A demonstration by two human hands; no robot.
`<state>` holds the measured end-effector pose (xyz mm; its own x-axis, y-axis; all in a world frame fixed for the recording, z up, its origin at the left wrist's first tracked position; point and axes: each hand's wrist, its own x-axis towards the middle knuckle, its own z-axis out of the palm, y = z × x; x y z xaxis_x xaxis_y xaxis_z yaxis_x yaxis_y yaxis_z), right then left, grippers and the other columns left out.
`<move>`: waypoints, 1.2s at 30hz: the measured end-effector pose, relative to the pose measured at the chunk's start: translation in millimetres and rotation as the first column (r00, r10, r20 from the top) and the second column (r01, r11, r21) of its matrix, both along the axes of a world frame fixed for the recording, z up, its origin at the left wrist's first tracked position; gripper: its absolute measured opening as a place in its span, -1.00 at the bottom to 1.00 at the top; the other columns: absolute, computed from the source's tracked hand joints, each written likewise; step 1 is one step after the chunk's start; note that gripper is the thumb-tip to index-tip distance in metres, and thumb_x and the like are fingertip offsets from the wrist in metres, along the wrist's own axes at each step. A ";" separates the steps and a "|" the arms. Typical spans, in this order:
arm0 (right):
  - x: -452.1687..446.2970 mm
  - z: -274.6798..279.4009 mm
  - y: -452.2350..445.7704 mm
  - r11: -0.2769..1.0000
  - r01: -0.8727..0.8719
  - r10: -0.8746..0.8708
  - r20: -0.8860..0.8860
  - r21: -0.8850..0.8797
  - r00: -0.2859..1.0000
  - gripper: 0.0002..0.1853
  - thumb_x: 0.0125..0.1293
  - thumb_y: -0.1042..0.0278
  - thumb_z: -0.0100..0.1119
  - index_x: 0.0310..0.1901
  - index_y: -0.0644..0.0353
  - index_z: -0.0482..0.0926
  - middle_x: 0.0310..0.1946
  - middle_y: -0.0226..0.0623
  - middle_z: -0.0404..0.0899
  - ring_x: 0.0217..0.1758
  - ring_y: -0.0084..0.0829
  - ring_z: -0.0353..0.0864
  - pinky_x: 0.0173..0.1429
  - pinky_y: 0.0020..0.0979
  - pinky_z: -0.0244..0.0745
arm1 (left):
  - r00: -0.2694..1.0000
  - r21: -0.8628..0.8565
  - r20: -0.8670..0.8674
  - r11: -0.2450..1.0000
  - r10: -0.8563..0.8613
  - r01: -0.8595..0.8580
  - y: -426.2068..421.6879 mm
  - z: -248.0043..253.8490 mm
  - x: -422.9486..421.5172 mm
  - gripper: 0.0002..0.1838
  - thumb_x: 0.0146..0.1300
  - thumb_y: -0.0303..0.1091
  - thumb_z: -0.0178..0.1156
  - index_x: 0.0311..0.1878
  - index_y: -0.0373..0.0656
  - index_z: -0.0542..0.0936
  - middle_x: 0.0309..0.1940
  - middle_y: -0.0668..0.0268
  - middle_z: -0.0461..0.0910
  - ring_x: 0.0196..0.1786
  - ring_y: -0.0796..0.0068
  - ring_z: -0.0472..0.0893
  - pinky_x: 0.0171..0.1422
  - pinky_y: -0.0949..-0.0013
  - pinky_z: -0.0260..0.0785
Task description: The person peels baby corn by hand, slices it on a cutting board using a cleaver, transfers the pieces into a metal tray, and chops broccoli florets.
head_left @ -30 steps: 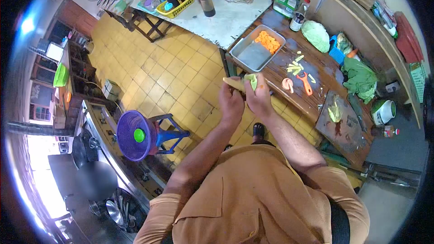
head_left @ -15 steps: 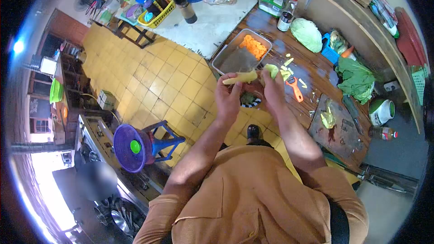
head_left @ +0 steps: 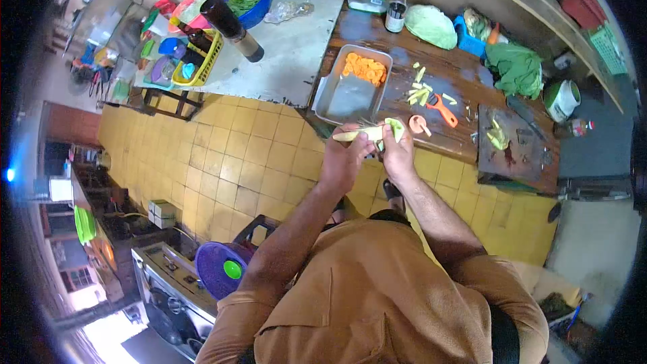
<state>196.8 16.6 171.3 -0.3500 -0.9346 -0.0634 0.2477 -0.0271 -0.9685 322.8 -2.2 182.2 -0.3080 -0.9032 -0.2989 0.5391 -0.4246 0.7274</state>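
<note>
Both my hands meet in front of my body, over the near edge of the wooden table. My left hand is closed around a pale yellow ear of baby corn, its tip pointing left. Pinched in my right hand is a light green husk at the corn's other end. Just beyond them stands a metal tray with sliced carrots in its far part. To its right lie several pale baby corn pieces and an orange peeler.
A cutting board with husk scraps and a knife lies at right. Cabbage, leafy greens and a sauce bottle line the back. A purple basin is low at left, near a stove.
The view has turned and shifted, so the tables sit differently in the frame. My right hand, with the green husk, has come closer to my left hand; the baby corn stays in the left.
</note>
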 end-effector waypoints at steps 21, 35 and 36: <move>52.8 -99.0 100.6 0.889 0.024 -0.214 0.369 0.457 0.904 -0.79 0.50 0.26 0.01 -0.04 0.21 0.51 -0.39 -0.39 0.61 -0.52 -0.63 0.48 -0.54 -0.59 0.39 | 0.962 0.428 -0.072 0.863 -0.263 0.268 27.0 -104.5 97.4 -0.80 0.37 -0.37 0.14 0.02 -0.10 0.51 -0.12 0.30 0.60 -0.04 0.35 0.59 0.07 0.22 0.48; 35.8 4.3 54.8 0.997 0.005 0.060 -0.765 0.082 0.641 -0.75 0.24 0.44 0.15 -0.11 0.32 0.36 -0.42 0.11 0.56 -0.30 0.15 0.64 -0.27 -0.03 0.56 | 0.637 -0.374 0.766 0.745 -0.088 0.552 -2.2 -17.2 41.7 -0.82 0.20 -0.47 0.27 -0.14 -0.30 0.58 -0.30 0.23 0.66 -0.28 0.50 0.61 -0.16 0.38 0.47; 37.3 3.9 56.0 0.997 0.012 0.054 -0.767 0.081 0.639 -0.75 0.24 0.44 0.15 -0.11 0.32 0.36 -0.42 0.11 0.56 -0.30 0.15 0.64 -0.27 -0.03 0.56 | 0.544 -0.342 0.837 0.709 -0.069 0.616 -3.7 -15.6 41.2 -0.83 0.21 -0.48 0.25 -0.14 -0.29 0.57 -0.30 0.22 0.66 -0.26 0.49 0.61 -0.15 0.37 0.47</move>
<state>234.1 72.7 175.2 -0.2837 -0.9467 0.1528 -0.5864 0.0452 -0.8087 364.0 -6.0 166.7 -0.5539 -0.8291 -0.0766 -0.3831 0.1722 0.9075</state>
